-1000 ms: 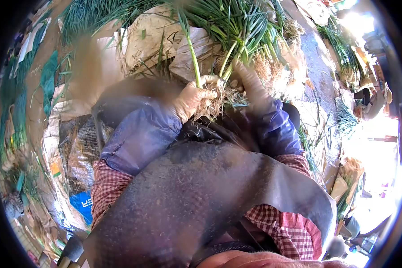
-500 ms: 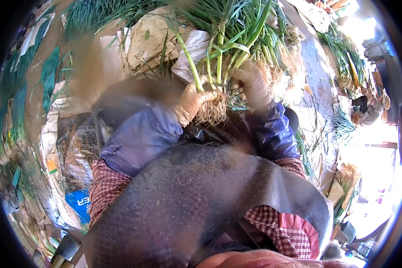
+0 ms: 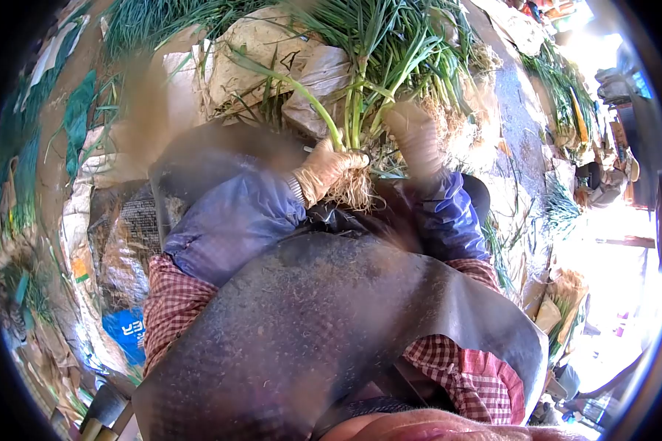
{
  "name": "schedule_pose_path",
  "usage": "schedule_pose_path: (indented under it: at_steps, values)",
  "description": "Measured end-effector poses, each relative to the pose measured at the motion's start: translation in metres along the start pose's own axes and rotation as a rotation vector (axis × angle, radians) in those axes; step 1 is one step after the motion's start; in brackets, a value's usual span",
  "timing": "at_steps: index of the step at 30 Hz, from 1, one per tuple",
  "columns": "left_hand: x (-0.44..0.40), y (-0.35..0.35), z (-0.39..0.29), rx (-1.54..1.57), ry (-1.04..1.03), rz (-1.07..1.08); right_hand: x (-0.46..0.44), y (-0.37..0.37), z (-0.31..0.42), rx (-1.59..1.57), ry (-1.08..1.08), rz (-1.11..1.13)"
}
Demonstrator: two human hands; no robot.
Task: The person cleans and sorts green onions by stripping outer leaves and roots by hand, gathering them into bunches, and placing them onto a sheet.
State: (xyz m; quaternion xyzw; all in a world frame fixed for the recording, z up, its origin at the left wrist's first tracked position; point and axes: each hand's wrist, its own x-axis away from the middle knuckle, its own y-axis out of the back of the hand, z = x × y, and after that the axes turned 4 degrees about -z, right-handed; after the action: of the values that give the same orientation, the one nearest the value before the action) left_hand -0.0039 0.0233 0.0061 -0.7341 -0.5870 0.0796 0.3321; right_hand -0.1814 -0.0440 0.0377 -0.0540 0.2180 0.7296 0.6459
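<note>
My left hand (image 3: 329, 170), in a tan glove, is closed around the lower stems of several green onions (image 3: 357, 110). Their pale, stringy roots (image 3: 351, 191) hang below the fist. One stalk leans out to the left, while the others stand closer together. My right hand (image 3: 413, 138), gloved as well, is curled at the right side of the bunch. Its fingertips meet a stalk there, though blur hides part of the grip. Both hands are above the dark apron (image 3: 309, 309) on my lap.
A heap of green onions (image 3: 441, 73) with roots lies just beyond my hands. Pale sacking (image 3: 257, 55) is on the ground at the upper left. More onions (image 3: 566, 92) lie at the right. A black plastic bag (image 3: 129, 235) sits by my left arm.
The left stalk has tipped further left and lower. My left fingers have closed more fully around the stems. My right hand has shifted slightly, staying beside the bunch.
</note>
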Motion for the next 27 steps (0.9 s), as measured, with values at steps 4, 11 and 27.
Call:
schedule_pose_path:
  at_steps: [4, 11, 27]
  values:
    - [0.004, -0.005, -0.005, 0.063, -0.033, -0.061, 0.011, -0.002, 0.042, -0.055, -0.017, 0.043]
    - [-0.001, 0.005, -0.006, 0.094, -0.171, -0.101, 0.037, 0.003, 0.080, -0.399, -0.194, 0.415]
    - [0.001, 0.004, -0.015, 0.047, -0.169, -0.154, 0.023, -0.012, 0.043, 0.099, -0.254, 0.440]
